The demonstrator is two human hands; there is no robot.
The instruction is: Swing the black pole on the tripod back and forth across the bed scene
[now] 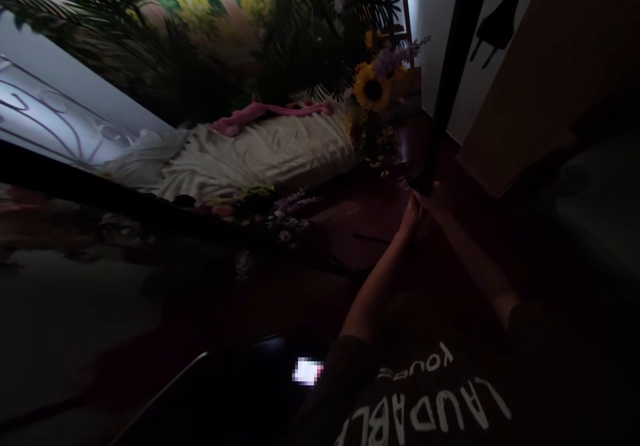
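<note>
Together, the left hand [411,219] and right hand [438,201] meet at the lower visible end of a dark, slanting pole [453,59]; it is too dark to tell whether their fingers close round it. That end hangs over the dark red floor [345,223], beyond the near right corner of a platform draped in cream cloth [280,149]. A pink plush toy [250,114] lies along the cloth's far edge, and a yellow sunflower [371,88] stands at its right end.
</note>
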